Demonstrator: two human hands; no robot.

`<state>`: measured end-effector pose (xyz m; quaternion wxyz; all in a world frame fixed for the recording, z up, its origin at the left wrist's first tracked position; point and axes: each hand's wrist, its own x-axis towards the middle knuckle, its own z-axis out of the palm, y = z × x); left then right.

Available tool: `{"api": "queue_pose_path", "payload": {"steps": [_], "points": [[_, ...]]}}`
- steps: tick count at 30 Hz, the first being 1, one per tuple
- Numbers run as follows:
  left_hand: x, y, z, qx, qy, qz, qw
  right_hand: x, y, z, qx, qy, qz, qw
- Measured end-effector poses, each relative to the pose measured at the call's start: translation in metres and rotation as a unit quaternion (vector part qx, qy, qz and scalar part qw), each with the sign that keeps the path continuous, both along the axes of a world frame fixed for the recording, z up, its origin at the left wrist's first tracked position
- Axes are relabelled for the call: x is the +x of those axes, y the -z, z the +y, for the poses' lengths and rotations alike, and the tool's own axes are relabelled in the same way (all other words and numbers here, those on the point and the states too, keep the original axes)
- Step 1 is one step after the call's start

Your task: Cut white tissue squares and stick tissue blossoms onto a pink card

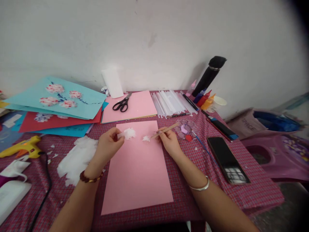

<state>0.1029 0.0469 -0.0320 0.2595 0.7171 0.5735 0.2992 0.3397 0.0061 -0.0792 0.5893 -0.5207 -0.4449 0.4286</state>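
Note:
A pink sheet of paper [137,170] lies on the table with a fluffy white tissue clump [130,133] and a smaller white tuft [146,138] near its top. Beside the larger clump, my left hand [111,141] is closed, pinching a piece of white tissue paper [120,135]. My right hand [170,141] grips a flat wooden stick [169,128], its lower tip close to the smaller tuft. A pile of white tissue pieces [77,158] sits left of the sheet. A palette [184,128] with lilac and red paint is beyond my right hand.
Black-handled scissors [121,104] rest on a pink paper stack [142,103]. White glue sticks [170,103] lie behind the palette. At left are a yellow glue gun [26,147] and flower-decorated cards [60,96]. A phone [227,161], paintbrush [205,148] and cutter [220,126] lie at right.

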Motion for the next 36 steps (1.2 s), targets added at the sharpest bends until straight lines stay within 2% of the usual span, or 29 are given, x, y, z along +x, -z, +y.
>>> {"api": "queue_pose_path", "payload": {"steps": [5,15,21,25,28,30,33,34,36], "points": [[-0.001,0.003,0.003,-0.034,0.039,-0.072,0.996,0.006,0.0,0.001,-0.038,0.029,-0.033,0.998],[-0.003,0.006,0.006,-0.041,0.045,-0.045,0.997,-0.002,0.002,0.007,-0.034,-0.016,-0.039,0.999],[0.0,0.01,0.008,-0.062,0.023,-0.029,0.997,-0.003,0.001,0.009,-0.019,-0.014,-0.038,0.999],[0.004,0.001,0.004,-0.103,0.054,-0.036,0.993,-0.002,0.005,0.009,-0.021,-0.011,-0.071,0.997],[0.017,-0.014,-0.01,-0.159,0.088,-0.102,0.978,-0.002,0.008,0.01,-0.02,-0.006,-0.086,0.996],[0.031,-0.022,-0.024,-0.207,0.123,-0.163,0.957,-0.002,0.011,0.011,-0.016,-0.003,-0.091,0.996],[0.056,-0.026,-0.042,-0.272,0.183,-0.198,0.924,-0.002,0.013,0.012,-0.006,-0.002,-0.086,0.996],[0.064,-0.024,-0.045,-0.278,0.192,-0.188,0.922,-0.001,0.012,0.011,-0.004,-0.002,-0.08,0.997],[0.077,-0.018,-0.043,-0.253,0.188,-0.133,0.94,0.002,0.01,0.011,-0.004,0.001,-0.065,0.998]]}}
